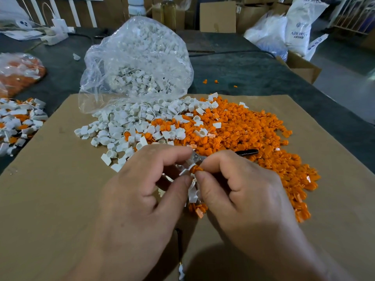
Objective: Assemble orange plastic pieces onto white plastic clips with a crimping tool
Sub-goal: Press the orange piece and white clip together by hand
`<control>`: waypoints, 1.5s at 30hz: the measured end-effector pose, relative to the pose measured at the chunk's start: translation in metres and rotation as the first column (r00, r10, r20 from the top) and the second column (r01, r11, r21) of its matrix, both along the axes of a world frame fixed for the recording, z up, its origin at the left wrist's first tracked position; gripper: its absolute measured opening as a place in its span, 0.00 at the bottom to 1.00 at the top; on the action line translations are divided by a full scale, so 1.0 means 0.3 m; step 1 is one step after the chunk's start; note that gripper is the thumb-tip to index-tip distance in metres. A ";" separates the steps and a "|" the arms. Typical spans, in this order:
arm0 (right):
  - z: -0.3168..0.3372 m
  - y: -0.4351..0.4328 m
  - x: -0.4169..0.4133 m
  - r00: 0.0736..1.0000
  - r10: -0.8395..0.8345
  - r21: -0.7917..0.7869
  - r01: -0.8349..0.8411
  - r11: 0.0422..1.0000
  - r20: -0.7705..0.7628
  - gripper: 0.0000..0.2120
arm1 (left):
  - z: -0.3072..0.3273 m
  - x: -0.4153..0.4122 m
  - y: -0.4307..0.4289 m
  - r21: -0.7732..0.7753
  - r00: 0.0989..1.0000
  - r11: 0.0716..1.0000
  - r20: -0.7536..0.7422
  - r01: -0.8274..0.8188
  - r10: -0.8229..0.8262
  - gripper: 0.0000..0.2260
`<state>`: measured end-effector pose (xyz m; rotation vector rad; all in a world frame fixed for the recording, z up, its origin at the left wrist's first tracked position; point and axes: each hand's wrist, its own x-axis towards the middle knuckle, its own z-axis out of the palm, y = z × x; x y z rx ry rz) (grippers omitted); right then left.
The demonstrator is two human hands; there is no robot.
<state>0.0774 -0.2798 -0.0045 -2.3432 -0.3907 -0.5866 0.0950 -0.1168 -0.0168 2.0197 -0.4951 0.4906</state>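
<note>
Left hand (142,191) pinches a clip (185,171); right hand (243,189) pinches an orange piece (196,168) at the clip's 3 o'clock. Both look light, stiff and tiny, so fingertip holds at the edges suit best.

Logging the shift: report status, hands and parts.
Left hand pinches white clip. Right hand pinches orange piece against it. Crimping tool partly hidden behind fingers.
</note>
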 end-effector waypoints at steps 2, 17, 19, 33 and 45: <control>-0.002 0.002 0.001 1.000 -0.022 -0.049 0.023 0.999 0.013 0.06 | 0.003 -0.005 -0.002 0.033 1.000 0.999 0.008 -0.020 0.020 0.14; 0.007 -0.002 -0.006 0.948 0.217 0.304 -0.142 0.942 -0.231 0.02 | -0.051 0.019 0.012 -0.273 0.960 0.962 -0.268 0.008 -0.084 0.17; 0.007 -0.014 0.000 0.895 0.291 0.499 -0.092 0.862 -0.339 0.04 | -0.053 0.017 0.010 -0.299 0.963 0.954 -0.252 0.017 -0.096 0.16; -0.002 -0.016 0.014 0.903 0.327 0.492 -0.157 0.856 -0.280 0.06 | -0.042 0.034 0.004 -0.483 0.922 0.875 -0.330 0.019 -0.202 0.18; -0.017 -0.021 0.023 0.821 0.427 0.638 -0.101 0.763 -0.380 0.09 | 0.004 -0.004 -0.003 -0.246 0.938 0.968 -0.325 0.040 -0.121 0.01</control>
